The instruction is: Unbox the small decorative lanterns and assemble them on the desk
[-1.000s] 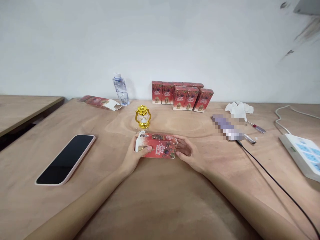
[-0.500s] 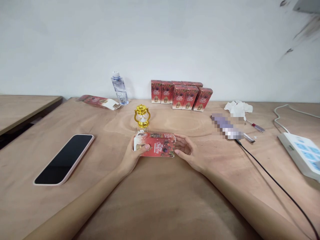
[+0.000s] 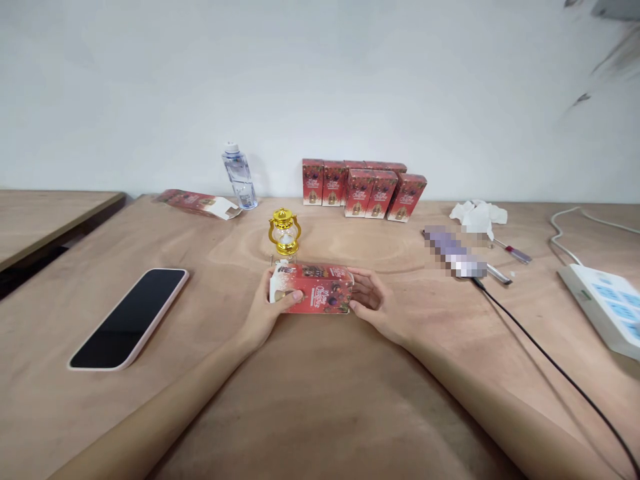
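A red printed carton [image 3: 315, 293] lies on its side on the wooden table [image 3: 320, 400], held between both hands. My left hand [image 3: 265, 313] grips its left, white-flapped end with the thumb across the front. My right hand [image 3: 373, 303] is curled against its right end. Just behind the carton stands a small gold lantern [image 3: 285, 233], upright and untouched.
Several matching red cartons [image 3: 363, 187] stand at the back by the wall. A water bottle [image 3: 239, 176] and a flattened carton [image 3: 197, 202] lie back left. A phone [image 3: 131, 317] rests at left. White paper [image 3: 477, 215], a black cable [image 3: 545, 360] and a power strip [image 3: 607, 303] are at right.
The carton has tipped slightly between my hands; hands stay in the same place. The view has shifted a little.
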Demonstrator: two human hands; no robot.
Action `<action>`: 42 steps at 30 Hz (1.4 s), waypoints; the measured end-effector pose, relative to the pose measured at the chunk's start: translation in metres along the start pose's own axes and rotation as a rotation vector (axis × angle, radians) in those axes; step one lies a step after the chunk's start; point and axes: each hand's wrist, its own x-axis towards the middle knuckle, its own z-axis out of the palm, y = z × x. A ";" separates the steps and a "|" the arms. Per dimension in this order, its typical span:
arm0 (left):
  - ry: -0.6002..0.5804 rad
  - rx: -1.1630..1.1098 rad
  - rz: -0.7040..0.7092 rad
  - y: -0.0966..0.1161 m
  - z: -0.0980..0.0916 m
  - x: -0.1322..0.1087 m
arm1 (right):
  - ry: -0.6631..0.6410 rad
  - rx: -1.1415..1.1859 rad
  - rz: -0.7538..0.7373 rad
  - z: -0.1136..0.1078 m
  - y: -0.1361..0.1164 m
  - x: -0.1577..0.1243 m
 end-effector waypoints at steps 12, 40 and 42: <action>0.030 -0.089 -0.088 0.007 0.004 -0.001 | 0.305 -0.318 -0.071 -0.004 0.011 0.000; 0.154 0.266 0.389 0.009 0.005 -0.028 | 0.281 0.062 0.063 -0.008 0.005 0.016; 0.205 0.294 0.413 0.012 0.000 -0.029 | 0.351 0.107 0.004 -0.018 -0.003 0.027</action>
